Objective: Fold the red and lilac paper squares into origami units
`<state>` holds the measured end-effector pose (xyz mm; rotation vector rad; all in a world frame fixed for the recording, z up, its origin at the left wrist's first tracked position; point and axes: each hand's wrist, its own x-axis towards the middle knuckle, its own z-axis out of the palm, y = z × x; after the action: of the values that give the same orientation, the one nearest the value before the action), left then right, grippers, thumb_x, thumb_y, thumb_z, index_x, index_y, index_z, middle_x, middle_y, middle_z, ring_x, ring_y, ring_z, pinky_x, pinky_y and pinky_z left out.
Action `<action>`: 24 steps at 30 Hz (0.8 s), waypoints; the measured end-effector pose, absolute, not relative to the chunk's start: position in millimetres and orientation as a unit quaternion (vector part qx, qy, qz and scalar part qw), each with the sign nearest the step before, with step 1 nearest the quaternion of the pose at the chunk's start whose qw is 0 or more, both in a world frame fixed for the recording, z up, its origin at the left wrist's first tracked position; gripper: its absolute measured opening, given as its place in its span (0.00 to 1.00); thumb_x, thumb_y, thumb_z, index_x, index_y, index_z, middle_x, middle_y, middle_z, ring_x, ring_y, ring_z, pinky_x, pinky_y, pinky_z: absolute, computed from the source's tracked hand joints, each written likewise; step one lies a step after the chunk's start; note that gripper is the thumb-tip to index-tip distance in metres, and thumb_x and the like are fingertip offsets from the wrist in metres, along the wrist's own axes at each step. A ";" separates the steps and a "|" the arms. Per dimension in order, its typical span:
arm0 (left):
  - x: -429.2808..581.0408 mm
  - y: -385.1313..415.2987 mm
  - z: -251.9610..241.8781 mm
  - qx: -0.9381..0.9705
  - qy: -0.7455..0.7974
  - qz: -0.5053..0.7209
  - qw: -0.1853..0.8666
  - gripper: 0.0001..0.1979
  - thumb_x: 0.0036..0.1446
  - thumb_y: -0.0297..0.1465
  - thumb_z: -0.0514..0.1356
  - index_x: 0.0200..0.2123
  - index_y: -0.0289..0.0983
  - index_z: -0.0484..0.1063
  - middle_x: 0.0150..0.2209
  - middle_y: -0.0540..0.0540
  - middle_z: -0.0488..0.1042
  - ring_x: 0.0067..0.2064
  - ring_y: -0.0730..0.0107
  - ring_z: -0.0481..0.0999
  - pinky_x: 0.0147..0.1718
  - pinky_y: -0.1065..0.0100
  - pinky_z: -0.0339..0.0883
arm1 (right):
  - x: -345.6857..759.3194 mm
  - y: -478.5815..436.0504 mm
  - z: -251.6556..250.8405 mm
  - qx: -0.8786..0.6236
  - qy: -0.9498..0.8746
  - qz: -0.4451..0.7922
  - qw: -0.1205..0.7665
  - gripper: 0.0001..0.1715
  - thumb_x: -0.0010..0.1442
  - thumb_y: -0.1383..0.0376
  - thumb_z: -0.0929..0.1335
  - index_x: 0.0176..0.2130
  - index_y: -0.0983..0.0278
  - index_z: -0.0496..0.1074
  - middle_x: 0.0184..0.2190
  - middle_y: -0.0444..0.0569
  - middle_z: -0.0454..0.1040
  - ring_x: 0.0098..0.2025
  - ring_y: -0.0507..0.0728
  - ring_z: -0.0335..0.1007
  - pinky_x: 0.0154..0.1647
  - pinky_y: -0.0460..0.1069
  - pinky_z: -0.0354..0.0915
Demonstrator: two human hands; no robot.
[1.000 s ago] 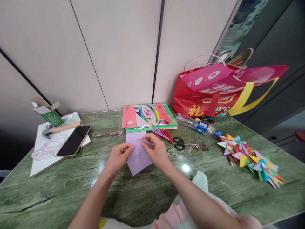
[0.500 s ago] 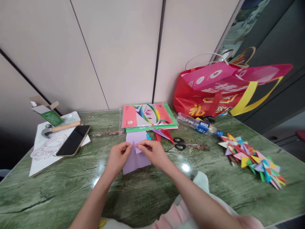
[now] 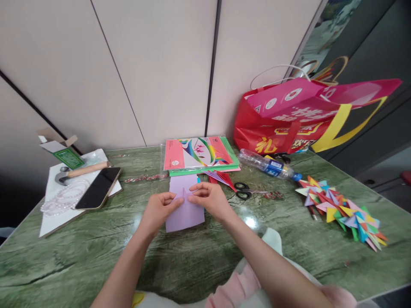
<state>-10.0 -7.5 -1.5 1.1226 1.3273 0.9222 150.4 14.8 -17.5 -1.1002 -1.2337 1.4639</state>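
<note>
A sheet of purple paper lies in front of me, with a short raised crease near its middle. My left hand pinches it from the left, thumb and fingertips just beside the crease. From the right, my right hand has its thumb and curled fingers on the same paper, a small gap away from the left thumb. A bit of blue paper peeks out behind the right fingers. Just beyond are folded red and purple paper pieces and black-handled scissors.
A packet of coloured paper lies at the back. Left are a hammer, phone, beads and a small green box. Right are a plastic bottle, a red bag and a multicoloured folded-paper chain.
The thumbs and fingertips have moved slightly apart at the crease. The purple paper now lies flatter, and the crease shows between the hands. The camera view has shifted a little.
</note>
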 end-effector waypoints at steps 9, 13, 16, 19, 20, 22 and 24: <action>-8.1 -9.7 3.4 0.459 0.561 0.387 0.569 0.16 0.36 0.36 0.67 0.29 0.32 0.75 0.25 0.45 0.78 0.23 0.67 0.74 0.22 0.71 0.64 | 150.5 14.3 -14.2 -0.455 -0.464 0.616 0.446 0.19 0.32 0.65 0.74 0.29 0.66 0.71 0.18 0.42 0.72 0.20 0.49 0.65 0.23 0.45 0.60; -7.5 -10.4 5.1 0.453 0.564 0.390 0.570 0.15 0.35 0.35 0.67 0.28 0.33 0.75 0.25 0.46 0.78 0.23 0.67 0.75 0.22 0.71 0.65 | 149.5 13.6 -13.4 -0.450 -0.454 0.624 0.449 0.18 0.33 0.67 0.74 0.29 0.66 0.71 0.17 0.41 0.71 0.19 0.48 0.64 0.23 0.45 0.59; -7.6 -10.3 4.8 0.454 0.564 0.391 0.568 0.15 0.35 0.35 0.67 0.29 0.33 0.75 0.25 0.46 0.79 0.24 0.66 0.75 0.22 0.70 0.65 | 149.4 13.4 -13.0 -0.446 -0.453 0.626 0.452 0.18 0.33 0.68 0.74 0.29 0.67 0.71 0.17 0.40 0.70 0.18 0.47 0.62 0.23 0.44 0.59; -7.4 -10.0 4.1 0.452 0.561 0.392 0.572 0.15 0.36 0.35 0.67 0.29 0.33 0.74 0.25 0.45 0.79 0.23 0.66 0.75 0.22 0.70 0.66 | 149.8 13.3 -12.3 -0.448 -0.453 0.625 0.451 0.18 0.33 0.68 0.73 0.29 0.67 0.71 0.16 0.40 0.70 0.18 0.47 0.62 0.23 0.44 0.58; -7.2 -9.9 3.9 0.451 0.560 0.393 0.573 0.15 0.37 0.35 0.67 0.29 0.33 0.74 0.25 0.45 0.78 0.23 0.67 0.75 0.22 0.71 0.65 | 149.9 13.2 -11.9 -0.448 -0.454 0.625 0.450 0.18 0.33 0.68 0.73 0.30 0.67 0.71 0.16 0.40 0.70 0.18 0.48 0.62 0.23 0.44 0.59; -6.9 -9.9 3.7 0.448 0.560 0.394 0.575 0.15 0.37 0.35 0.67 0.29 0.32 0.74 0.25 0.45 0.78 0.23 0.67 0.75 0.21 0.71 0.65 | 150.0 13.0 -11.2 -0.449 -0.457 0.624 0.448 0.18 0.33 0.67 0.74 0.30 0.67 0.71 0.16 0.40 0.70 0.19 0.48 0.63 0.23 0.45 0.59; -6.8 -9.8 3.4 0.444 0.561 0.393 0.577 0.15 0.36 0.35 0.67 0.29 0.32 0.74 0.25 0.45 0.78 0.23 0.67 0.75 0.21 0.71 0.66 | 149.9 12.7 -10.6 -0.451 -0.459 0.622 0.447 0.19 0.33 0.67 0.74 0.30 0.67 0.70 0.16 0.40 0.71 0.19 0.49 0.63 0.23 0.45 0.59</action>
<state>-6.8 -9.8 3.4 1.0398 1.3139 0.9191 149.9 12.7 -10.6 -1.1166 -1.1362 1.5395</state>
